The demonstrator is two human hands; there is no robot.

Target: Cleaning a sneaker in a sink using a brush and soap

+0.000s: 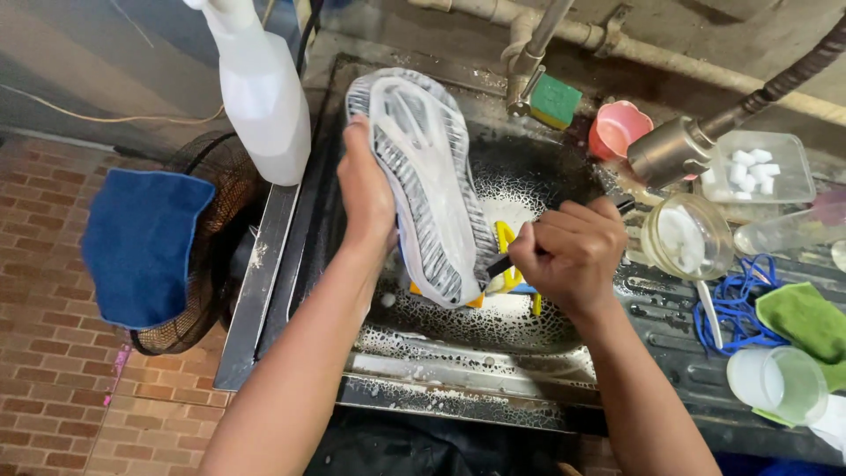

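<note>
My left hand (366, 189) grips a sneaker (426, 181) by its side, sole turned up, over a black sink (476, 353). The sole is grey and white with a ribbed tread. My right hand (568, 251) is closed around a dark-handled brush (499, 264) whose tip meets the heel end of the sole. A yellow and blue object (509, 280) lies in the basin under the shoe, partly hidden.
A white spray bottle (262, 88) stands at the sink's left rim. A fan with a blue cloth (141, 247) sits on the brick floor. On the right are a pink cup (617, 128), a hose nozzle (674, 150), glass jars, blue laces (736, 308) and a green cloth (806, 322).
</note>
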